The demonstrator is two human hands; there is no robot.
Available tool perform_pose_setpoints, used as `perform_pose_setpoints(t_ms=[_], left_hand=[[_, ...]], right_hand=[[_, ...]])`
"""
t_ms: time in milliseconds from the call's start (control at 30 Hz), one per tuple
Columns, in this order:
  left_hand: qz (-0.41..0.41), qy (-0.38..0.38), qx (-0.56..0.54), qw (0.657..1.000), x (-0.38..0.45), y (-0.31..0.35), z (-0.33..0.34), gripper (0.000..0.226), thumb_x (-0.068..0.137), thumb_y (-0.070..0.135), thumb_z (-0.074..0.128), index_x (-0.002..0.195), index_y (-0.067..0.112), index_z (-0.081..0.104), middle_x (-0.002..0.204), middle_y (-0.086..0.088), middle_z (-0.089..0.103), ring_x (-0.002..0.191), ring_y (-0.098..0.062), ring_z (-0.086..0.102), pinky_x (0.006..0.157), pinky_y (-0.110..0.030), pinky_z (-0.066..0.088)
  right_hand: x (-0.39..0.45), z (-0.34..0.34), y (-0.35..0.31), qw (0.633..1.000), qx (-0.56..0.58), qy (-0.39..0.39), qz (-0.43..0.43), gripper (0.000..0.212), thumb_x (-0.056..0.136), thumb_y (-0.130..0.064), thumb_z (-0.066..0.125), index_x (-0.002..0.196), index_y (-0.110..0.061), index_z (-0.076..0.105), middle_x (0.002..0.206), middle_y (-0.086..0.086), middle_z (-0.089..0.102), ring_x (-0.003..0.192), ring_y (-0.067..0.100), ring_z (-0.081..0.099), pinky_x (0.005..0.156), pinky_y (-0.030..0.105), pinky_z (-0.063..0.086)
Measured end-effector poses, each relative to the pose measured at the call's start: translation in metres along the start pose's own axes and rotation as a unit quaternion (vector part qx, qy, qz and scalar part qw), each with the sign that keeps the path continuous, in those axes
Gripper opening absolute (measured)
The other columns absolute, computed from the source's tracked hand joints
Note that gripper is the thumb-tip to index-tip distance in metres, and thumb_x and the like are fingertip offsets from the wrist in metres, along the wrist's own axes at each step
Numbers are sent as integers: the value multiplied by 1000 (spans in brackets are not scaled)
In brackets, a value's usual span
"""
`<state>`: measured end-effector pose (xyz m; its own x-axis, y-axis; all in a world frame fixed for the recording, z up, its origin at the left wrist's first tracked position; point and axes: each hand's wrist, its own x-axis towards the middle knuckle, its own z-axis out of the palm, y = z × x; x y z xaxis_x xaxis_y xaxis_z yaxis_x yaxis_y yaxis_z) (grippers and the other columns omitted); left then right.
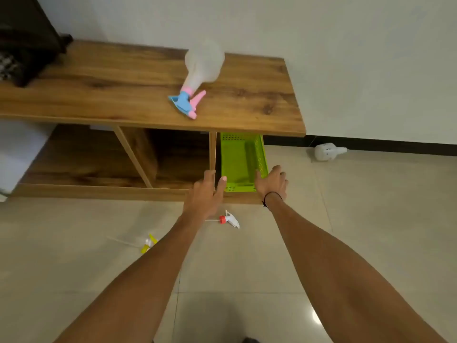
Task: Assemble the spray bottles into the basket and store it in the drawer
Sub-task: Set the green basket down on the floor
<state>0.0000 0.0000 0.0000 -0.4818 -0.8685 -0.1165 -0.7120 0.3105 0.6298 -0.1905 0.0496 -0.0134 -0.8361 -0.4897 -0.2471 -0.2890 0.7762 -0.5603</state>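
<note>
Both hands at green basket (241, 160) in desk's (99, 90) right-end compartment: left hand (206, 194) grip wide on near-left rim, right hand (272, 180) holding right rim.

A plain white wall (346, 58) meets a floor (74, 243) of large glossy beige tiles along a dark baseboard (395, 144). A low wooden cabinet (123, 189) with open compartments stands against the wall, its tabletop (111, 82) showing dark grain. A bright glare spot (316, 316) shines on a near tile.
</note>
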Motion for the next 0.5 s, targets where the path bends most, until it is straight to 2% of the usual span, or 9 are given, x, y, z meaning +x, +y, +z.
perform_pose_setpoints(t_ms=[67, 133, 200, 267, 367, 433, 500], left_hand=[[-21, -10, -10, 1000, 11, -16, 21, 57, 109, 59, 33, 144, 16, 46, 99, -12, 72, 97, -34, 70, 81, -47, 57], [-38, -25, -13, 999, 22, -27, 39, 59, 110, 58, 33, 144, 13, 48, 108, -13, 72, 105, -35, 68, 88, -48, 56], [-57, -34, -42, 997, 28, -35, 53, 59, 110, 57, 32, 143, 12, 52, 115, -14, 71, 113, -35, 66, 93, -48, 54], [-81, -48, -87, 992, 30, -38, 62, 59, 110, 57, 33, 144, 13, 52, 120, -15, 71, 118, -37, 65, 99, -50, 54], [-138, -75, -177, 972, 26, -33, 69, 59, 109, 58, 37, 147, 14, 48, 129, -26, 68, 121, -47, 66, 103, -60, 54], [-150, -103, -201, 963, 18, -29, 71, 50, 109, 52, 45, 142, 16, 49, 121, -26, 71, 106, -47, 74, 94, -60, 60], [-142, -128, -183, 964, 8, -29, 71, 34, 108, 32, 52, 139, 18, 50, 114, -22, 74, 89, -43, 79, 85, -56, 65]], right_hand=[[12, 22, 3, 999, 24, -13, 35, 51, 97, -33, 65, 136, -9, 44, 141, 17, 49, 132, 41, 46, 88, 49, 45], [29, 36, 3, 996, 66, -24, 54, 44, 91, -10, 63, 131, -8, 44, 135, 20, 51, 127, 42, 51, 85, 46, 45], [35, 42, 8, 992, 98, -26, 74, 40, 89, 1, 57, 127, -5, 46, 121, 20, 56, 115, 43, 59, 84, 46, 54], [34, 43, 14, 988, 124, -23, 87, 38, 89, 2, 55, 125, -4, 47, 112, 19, 57, 100, 40, 62, 87, 51, 61], [13, 39, 25, 980, 163, -23, 114, 34, 91, 0, 51, 125, -6, 48, 110, 19, 56, 100, 43, 63, 86, 59, 62], [-8, 36, 36, 973, 183, -25, 137, 35, 92, 0, 49, 127, -7, 47, 116, 20, 58, 104, 44, 63, 84, 62, 62], [-28, 35, 50, 969, 189, -23, 154, 37, 92, -1, 50, 128, -8, 45, 122, 22, 57, 109, 47, 62, 88, 62, 61]])
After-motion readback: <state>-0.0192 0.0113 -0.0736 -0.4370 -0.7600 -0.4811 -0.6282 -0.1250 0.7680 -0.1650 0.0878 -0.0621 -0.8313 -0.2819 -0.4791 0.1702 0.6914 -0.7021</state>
